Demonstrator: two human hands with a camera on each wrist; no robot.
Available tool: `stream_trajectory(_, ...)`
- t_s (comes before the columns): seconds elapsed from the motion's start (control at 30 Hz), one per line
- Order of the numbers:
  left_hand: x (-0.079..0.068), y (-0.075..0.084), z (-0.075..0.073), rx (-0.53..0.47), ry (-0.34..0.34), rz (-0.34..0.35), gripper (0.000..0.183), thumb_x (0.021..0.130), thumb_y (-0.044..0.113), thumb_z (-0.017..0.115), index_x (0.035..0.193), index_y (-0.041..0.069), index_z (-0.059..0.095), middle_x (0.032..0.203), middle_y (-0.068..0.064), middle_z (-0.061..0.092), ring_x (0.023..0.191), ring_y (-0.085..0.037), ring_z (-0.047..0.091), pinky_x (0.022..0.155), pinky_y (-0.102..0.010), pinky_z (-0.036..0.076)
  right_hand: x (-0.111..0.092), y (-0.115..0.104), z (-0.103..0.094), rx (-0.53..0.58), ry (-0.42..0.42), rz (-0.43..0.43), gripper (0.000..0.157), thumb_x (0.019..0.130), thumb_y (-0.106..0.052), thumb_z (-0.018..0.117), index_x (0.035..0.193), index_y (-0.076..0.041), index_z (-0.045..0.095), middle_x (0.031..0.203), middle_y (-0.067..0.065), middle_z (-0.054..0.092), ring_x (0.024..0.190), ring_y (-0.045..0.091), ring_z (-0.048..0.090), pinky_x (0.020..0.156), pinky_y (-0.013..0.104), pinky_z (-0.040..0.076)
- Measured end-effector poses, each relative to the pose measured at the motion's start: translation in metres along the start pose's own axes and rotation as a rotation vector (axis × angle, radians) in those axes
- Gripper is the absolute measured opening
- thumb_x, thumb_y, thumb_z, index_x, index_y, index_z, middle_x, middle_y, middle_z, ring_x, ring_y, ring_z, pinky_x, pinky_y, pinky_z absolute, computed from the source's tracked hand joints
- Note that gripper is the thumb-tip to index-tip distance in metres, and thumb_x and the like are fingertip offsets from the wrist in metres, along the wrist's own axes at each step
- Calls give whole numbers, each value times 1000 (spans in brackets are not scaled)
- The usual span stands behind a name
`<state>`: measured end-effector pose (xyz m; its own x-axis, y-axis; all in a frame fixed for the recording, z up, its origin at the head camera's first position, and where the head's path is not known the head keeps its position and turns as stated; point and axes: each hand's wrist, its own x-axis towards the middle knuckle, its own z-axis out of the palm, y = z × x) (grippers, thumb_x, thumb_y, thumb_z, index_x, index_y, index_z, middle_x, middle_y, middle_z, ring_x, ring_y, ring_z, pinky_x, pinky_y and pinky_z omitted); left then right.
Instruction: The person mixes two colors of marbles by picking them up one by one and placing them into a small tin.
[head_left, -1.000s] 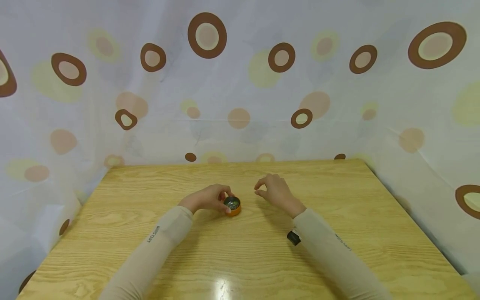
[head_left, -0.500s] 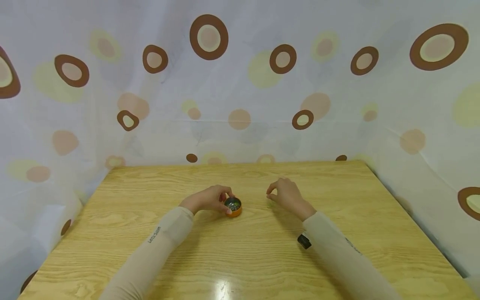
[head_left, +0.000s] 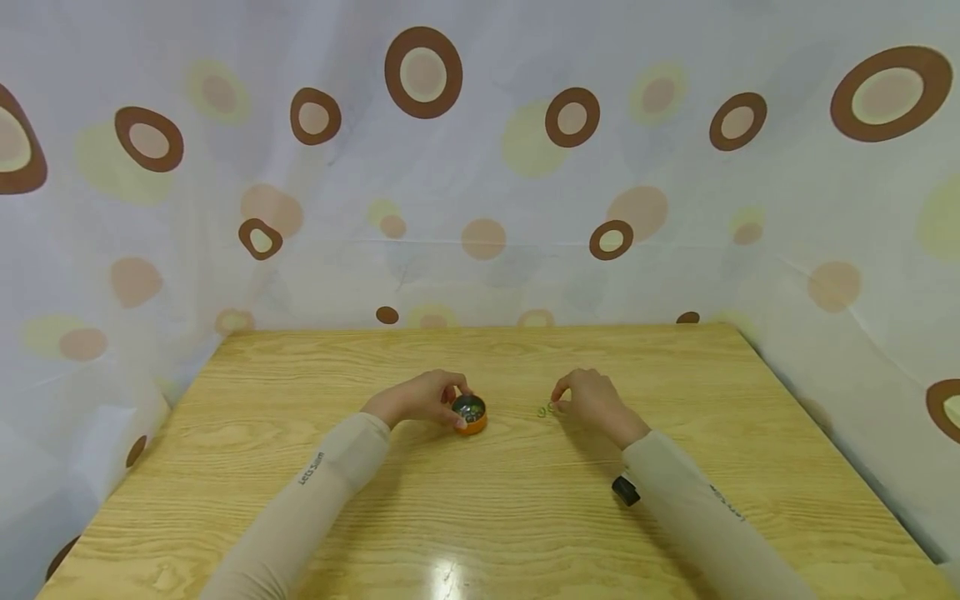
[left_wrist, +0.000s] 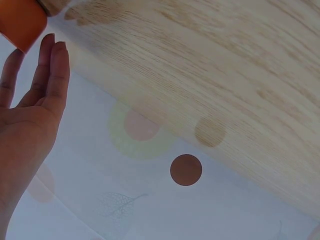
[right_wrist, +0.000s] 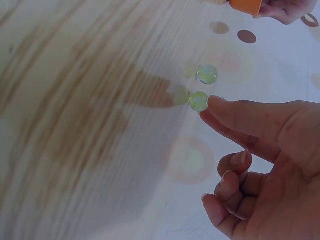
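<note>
In the head view, my left hand [head_left: 423, 398] grips a small round bowl [head_left: 469, 427], orange outside and dark inside. Shiny, partly greenish contents show in it, too small to make out singly. The left wrist view catches the bowl's orange side [left_wrist: 20, 22] above the fingers. To the right, my right hand [head_left: 596, 404] is low over the table. Its thumb and index fingertips pinch a clear yellow-green glass marble [right_wrist: 199, 101], the other fingers curled loosely. A second such marble [right_wrist: 207, 74] lies just beside it on the table, apart from the fingers.
The wood-grain table [head_left: 480, 517] is glossy and mirrors the marbles. A white curtain [head_left: 480, 167] with brown and yellow spots hangs behind and along both sides. A small black device [head_left: 626, 490] shows at the right wrist.
My right hand has moved right and down, away from the bowl to the marbles, and its fingertips have closed on one. The left hand still holds the bowl in place.
</note>
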<state>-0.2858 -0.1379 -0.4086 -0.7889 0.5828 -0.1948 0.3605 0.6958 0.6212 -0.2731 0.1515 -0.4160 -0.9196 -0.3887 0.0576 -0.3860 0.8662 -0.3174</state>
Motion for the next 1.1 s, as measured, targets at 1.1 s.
stream_trajectory(1.1,1,-1,3,-11,13,21,37,79,20,80,109,9,62,94,-7,56,85,-20,50,77,-35,44,2,11,6,37,20,-46,10,86,-10,69,93,-4,75,101,18,69,98,42,61,82,53,48)
